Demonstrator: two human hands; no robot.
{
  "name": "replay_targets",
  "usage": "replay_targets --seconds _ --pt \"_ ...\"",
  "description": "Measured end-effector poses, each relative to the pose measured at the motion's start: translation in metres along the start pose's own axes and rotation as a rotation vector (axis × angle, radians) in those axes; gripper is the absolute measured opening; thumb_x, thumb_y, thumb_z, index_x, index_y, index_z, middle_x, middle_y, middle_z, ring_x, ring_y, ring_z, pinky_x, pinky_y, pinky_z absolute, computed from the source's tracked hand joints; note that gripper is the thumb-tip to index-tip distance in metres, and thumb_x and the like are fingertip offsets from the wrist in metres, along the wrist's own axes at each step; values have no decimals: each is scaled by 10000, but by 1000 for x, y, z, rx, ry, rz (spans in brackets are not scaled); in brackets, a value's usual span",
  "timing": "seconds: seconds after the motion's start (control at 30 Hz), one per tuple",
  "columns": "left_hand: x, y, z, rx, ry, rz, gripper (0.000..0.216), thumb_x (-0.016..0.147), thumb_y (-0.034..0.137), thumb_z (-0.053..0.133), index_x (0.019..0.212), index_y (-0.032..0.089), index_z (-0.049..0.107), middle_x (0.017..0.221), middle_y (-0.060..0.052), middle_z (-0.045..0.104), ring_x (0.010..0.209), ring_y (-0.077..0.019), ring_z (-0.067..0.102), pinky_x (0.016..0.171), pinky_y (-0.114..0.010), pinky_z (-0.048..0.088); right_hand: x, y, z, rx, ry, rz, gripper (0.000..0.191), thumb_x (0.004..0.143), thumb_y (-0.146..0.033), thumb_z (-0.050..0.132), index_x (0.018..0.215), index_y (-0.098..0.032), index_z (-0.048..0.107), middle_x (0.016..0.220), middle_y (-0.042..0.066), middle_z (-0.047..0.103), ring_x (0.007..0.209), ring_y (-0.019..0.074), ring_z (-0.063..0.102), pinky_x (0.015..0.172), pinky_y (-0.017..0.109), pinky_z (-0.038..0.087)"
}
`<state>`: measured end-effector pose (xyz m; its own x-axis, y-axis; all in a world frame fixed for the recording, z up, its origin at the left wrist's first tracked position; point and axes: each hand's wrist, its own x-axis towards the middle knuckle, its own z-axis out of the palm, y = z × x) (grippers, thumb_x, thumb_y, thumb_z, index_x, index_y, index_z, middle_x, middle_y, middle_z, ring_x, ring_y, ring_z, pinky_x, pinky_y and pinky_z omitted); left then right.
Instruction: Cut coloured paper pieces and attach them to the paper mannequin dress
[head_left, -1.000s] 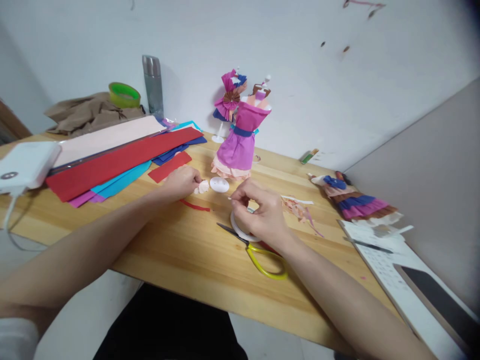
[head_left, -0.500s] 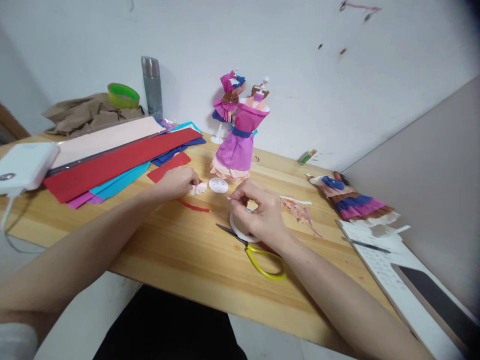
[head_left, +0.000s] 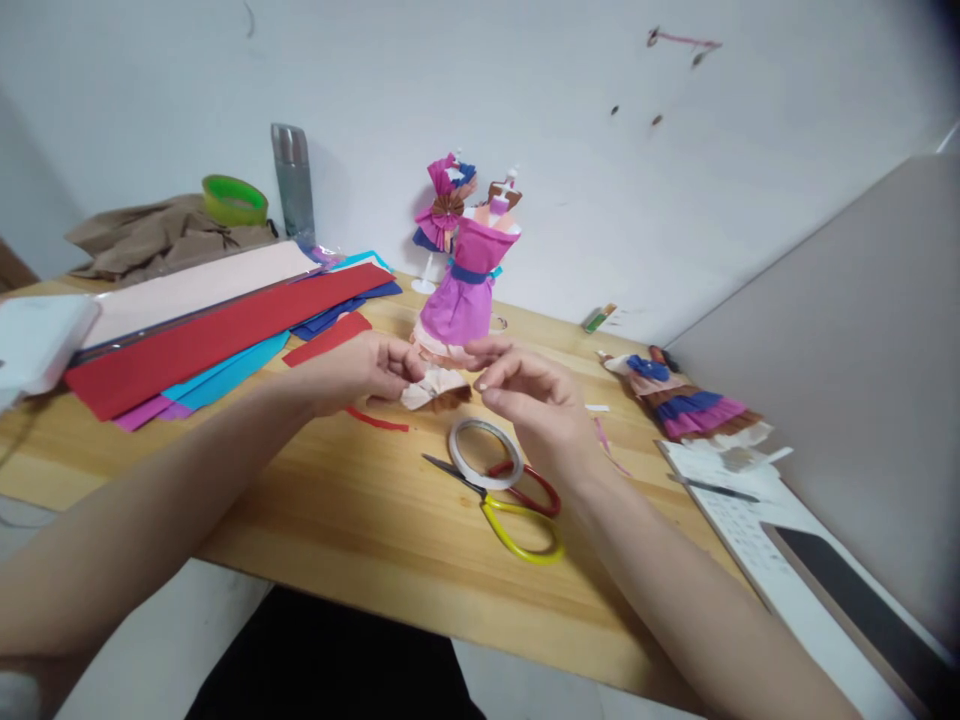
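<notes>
My left hand (head_left: pixel 364 372) pinches the edge of a ruffled paper piece (head_left: pixel 437 390), cream on top with brown underneath, lifted just above the wooden table. Close on its right, my right hand (head_left: pixel 547 405) pinches a tiny white bit (head_left: pixel 482 387) between thumb and forefinger; its material is too small to tell. Below the hands lies a white ring of tape (head_left: pixel 455 450), overlapping scissors (head_left: pixel 454 471) with one red and one yellow handle. Behind the hands stands a small dress form in a pink and purple paper dress (head_left: pixel 465 300) with a blue belt.
Folded red paper (head_left: pixel 232 335) and other coloured sheets cover the left, beside a white device (head_left: pixel 45 340). Behind them stand a bottle (head_left: pixel 292 180) and a green tape roll (head_left: pixel 244 200). A second dressed form (head_left: pixel 446 205) is at the wall; a tiered paper dress (head_left: pixel 697 405) lies right.
My left hand has moved right and brought up the ruffled paper, now in fuller view. My right hand has moved up off the tape ring, still pinching the white bit. The view has shifted slightly.
</notes>
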<state>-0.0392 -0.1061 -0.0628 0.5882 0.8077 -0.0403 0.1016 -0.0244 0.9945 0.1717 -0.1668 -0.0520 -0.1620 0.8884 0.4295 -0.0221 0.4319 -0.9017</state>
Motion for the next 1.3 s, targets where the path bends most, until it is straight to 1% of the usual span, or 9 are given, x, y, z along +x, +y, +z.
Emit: replay_targets --seconds 0.13,0.33,0.47,0.57,0.7,0.83,0.93,1.03,1.3 --pt "-5 0 20 -185 -102 -24 230 560 176 779 712 136 611 589 16 611 445 -48 443 406 -164 279 -4 -9 5 15 -110 161 79 662 -183 733 621 -202 668 1156 70 672 1049 249 627 877 388 479" --pt "-6 0 25 -304 -63 -117 224 615 203 783 796 142 666 614 6 609 479 -58 478 422 -165 332 -2 -2 6 26 16 171 110 630 -231 741 624 -192 638 737 10 653 666 150 595 635 293 493" --pt "-4 1 26 -293 10 -105 307 716 429 727 849 155 695 644 -23 610 512 -93 508 402 -186 367 1 5 4 -3 107 184 114 642 -240 719 639 -188 617 660 -10 618 563 126 546 545 272 461" --pt "-6 3 33 -165 34 39 352 732 484 697 866 159 700 702 -24 631 573 -112 535 417 -192 398 0 5 7 -71 156 77 101 652 -230 706 639 -193 613 709 6 635 620 138 573 569 275 474" --pt "-12 5 48 25 181 208 165 691 279 723 789 157 672 714 2 653 617 -110 563 522 -212 459 -4 2 11 -167 120 -40 65 711 -193 654 655 -204 622 786 31 659 772 172 631 671 302 517" --pt "-13 0 53 269 371 419 73 747 201 684 694 163 651 673 -1 670 604 -119 579 548 -234 472 -7 -3 8 -298 85 -218 112 740 -123 638 668 -209 634 958 65 681 927 210 652 837 390 527" --pt "-14 -2 47 561 471 830 69 818 134 645 784 183 679 752 -17 724 659 -126 627 606 -242 493 -6 -12 0 -341 173 -384 136 757 -93 640 715 -223 639 1037 68 683 1022 239 637 938 452 489" --pt "-18 0 41 793 500 1220 166 881 86 560 908 206 672 893 -52 753 798 -152 674 703 -283 525 -5 -24 -6 -375 159 -417 139 780 -104 632 731 -234 627 943 54 691 944 233 645 880 429 509" --pt "-35 9 37 1051 502 1358 227 913 106 548 1078 242 624 978 -52 758 923 -170 691 808 -330 586 -13 -44 3 -522 -63 -393 192 784 -51 596 710 -228 598 745 6 611 728 170 587 702 339 483"
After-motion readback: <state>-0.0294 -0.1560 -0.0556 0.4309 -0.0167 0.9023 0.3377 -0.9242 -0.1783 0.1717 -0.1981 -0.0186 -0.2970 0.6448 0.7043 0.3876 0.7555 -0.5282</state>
